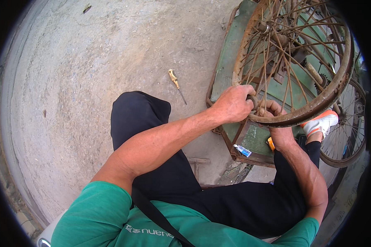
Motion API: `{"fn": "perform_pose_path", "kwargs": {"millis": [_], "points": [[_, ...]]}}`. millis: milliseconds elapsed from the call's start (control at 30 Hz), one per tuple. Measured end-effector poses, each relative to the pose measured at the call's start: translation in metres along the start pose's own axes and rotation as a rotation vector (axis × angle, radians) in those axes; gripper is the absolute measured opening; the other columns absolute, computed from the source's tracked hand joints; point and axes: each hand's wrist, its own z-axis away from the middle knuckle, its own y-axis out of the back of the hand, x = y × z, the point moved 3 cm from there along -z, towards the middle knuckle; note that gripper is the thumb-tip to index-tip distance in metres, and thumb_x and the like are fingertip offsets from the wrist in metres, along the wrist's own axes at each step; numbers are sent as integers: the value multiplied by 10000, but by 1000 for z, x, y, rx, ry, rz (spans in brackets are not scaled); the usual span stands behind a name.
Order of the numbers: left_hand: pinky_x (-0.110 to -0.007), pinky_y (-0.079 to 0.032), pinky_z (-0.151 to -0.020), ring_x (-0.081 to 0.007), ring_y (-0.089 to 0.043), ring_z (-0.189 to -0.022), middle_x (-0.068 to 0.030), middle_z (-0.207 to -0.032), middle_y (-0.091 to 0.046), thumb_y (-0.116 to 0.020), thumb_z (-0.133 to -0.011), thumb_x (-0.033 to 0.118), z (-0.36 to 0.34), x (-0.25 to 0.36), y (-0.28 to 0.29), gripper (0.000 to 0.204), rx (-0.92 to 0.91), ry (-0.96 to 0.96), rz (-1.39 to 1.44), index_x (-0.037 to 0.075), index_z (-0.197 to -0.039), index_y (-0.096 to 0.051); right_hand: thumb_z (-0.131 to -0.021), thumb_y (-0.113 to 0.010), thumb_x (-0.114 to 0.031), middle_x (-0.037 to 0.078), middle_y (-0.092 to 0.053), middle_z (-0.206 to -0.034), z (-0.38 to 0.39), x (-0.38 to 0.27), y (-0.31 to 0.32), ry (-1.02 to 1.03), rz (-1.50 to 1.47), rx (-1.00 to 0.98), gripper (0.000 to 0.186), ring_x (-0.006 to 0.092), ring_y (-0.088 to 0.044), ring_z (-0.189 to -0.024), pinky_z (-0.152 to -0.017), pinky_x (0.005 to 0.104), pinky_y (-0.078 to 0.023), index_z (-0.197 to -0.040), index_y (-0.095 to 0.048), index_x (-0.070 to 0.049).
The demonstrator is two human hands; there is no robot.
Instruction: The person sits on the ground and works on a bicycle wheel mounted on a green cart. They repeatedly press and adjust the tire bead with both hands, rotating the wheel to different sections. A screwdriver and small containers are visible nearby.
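A rusty spoked wheel (305,114) stands at the upper right, with no tire visible on its near rim. My left hand (233,103) is closed at the rim's near left part, its fingers pinching a small dark rounded thing (252,101) whose kind I cannot make out. Reaching up from below, my right hand (278,119) wraps the rim just beside it. Its curled fingers show inside the rim among the spokes, close to my left fingertips. Part of that palm is hidden behind the rim.
Beneath the wheel lies a worn green metal cart body (224,78). A blue-and-white tube (242,150) and a small yellow item (271,144) rest at its near edge. On the concrete left of it lies a yellow-handled tool (175,80) with a thin shaft. Another wheel (346,158) stands far right.
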Motion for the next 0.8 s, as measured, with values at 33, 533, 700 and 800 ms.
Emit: {"fn": "perform_pose_path", "kwargs": {"millis": [33,533,700,800], "points": [[-489,-528,-894,-422,-690,-988,-293,-1022,-701,-572,-896,140,0,0,0,372,0,2,-1,-45,-1209,-651,-1030,-670,-280,28,-692,-1041,0,1,0,4,-2,3,335,86,-615,-916,-813,263,-504,-1208,-651,4],[-499,-525,-894,-432,-688,-986,-301,-1004,-701,-563,-895,143,1,1,1,362,-11,5,1,-44,-1191,-653,-1028,-665,-269,34,-688,-1070,-1,4,0,-3,-9,3,329,93,-616,-946,-844,270,-507,-1214,-650,3],[-501,-521,-911,-437,-684,-1003,-305,-1019,-699,-558,-896,140,0,2,0,367,-22,16,3,-45,-1199,-649,-1037,-650,-251,22,-680,-1033,-1,3,0,2,4,14,289,86,-612,-911,-807,260,-500,-1201,-638,-14],[-501,-518,-923,-440,-679,-1018,-306,-1040,-694,-558,-895,140,0,1,0,368,-12,4,-1,-42,-1201,-649,-1044,-632,-225,4,-673,-962,0,1,-3,14,4,28,214,74,-610,-846,-735,244,-486,-1159,-624,-44]]}}
